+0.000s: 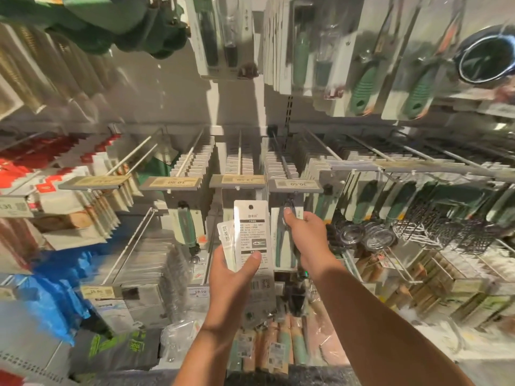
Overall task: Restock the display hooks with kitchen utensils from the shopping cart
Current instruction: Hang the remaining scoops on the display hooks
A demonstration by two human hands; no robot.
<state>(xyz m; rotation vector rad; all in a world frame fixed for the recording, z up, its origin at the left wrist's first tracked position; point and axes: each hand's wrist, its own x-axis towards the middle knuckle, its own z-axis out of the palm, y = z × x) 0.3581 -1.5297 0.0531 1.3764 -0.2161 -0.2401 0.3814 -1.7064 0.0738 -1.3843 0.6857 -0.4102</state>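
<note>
Left hand [231, 263] at 6 o'clock, fingers curled round a fan of carded packs [250, 235], hang hole up at 12. Cards look light, stiff, a bit slick; best pinched low, hole kept free. Right hand [305, 232] at 3 o'clock of them pinches the hung pliers pack [287, 240] under the price tag [294, 185], probably steadying it.

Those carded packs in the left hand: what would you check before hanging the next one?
1. Left hand grips the carded packs: ok.
2. Hang hole on the tallest pack is in view: ok.
3. Right hand is free to take a pack: not ok, its fingers hold the hanging pliers pack.
4. Room left on the hook above the price tag: cannot tell.
</note>
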